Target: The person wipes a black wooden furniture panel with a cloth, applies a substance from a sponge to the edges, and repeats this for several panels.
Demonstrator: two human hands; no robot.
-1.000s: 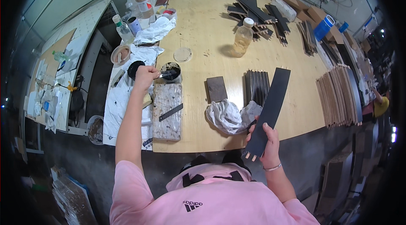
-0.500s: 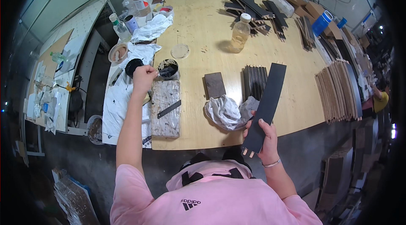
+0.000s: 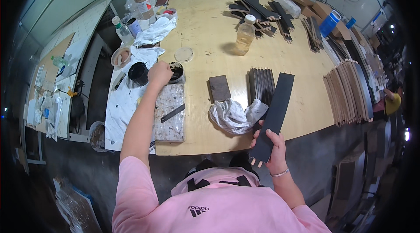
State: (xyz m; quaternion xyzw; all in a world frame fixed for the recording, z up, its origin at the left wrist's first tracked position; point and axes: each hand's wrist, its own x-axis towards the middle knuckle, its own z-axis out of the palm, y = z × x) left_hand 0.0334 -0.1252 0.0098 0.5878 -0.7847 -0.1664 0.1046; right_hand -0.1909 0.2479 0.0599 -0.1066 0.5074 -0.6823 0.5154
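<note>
Closed in a pinch at the rim of an open can of black paste [image 3: 177, 73], my left hand [image 3: 160, 73] hides most of the black-smeared tool it grips. Beside it stands a second black-coated cup [image 3: 138, 73]. My right hand [image 3: 274, 147] is wrapped round the lower part of a long black slat [image 3: 277, 106], held tilted with wooden dowels sticking out of its near end. Behind that slat stand several dark slats [image 3: 261, 85] in a row. A white rag [image 3: 232, 117] lies to their left, near a dark square block [image 3: 219, 88].
A wrapped, stained slab [image 3: 169, 121] carries a dark strip [image 3: 173, 113]. A bottle of yellowish liquid [image 3: 245, 36] stands mid-table before piled black slats [image 3: 258, 7]. Brown slats [image 3: 348, 93] are stacked at right. A round lid [image 3: 183, 54] and white cloths [image 3: 120, 115] lie at left.
My left hand has moved right and in over the paste can, its tool now hidden behind the fingers. My right hand and the slat have dipped slightly.
</note>
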